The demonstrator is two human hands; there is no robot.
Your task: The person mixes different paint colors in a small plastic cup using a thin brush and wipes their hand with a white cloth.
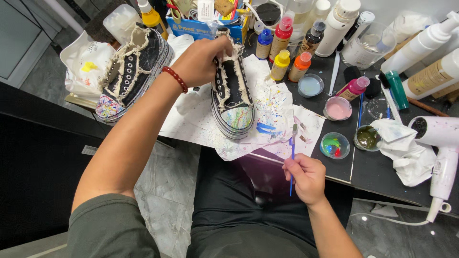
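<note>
Head view, itemised: your right fingers (292, 168) pinch a thin blue brush (292, 153), tip up, off the shoe. Your left hand (201, 59) grips the heel of the black frayed sneaker (233, 95) on spattered paper (272, 114) atop the desk (382, 172). Toe cap already painted; sides look bare. Second sneaker (131, 71) lies left, toe speckled.

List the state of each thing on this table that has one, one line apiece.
Left hand: gripping the heel of the black sneaker, which is flat on the paper.
Right hand: pinching the blue paintbrush, bristles up.
Second sneaker: tilted, unheld.
Paint bottles: upright, capped.
Mixing cup: open, holding mixed colours.
Hair dryer: lying down.
</note>
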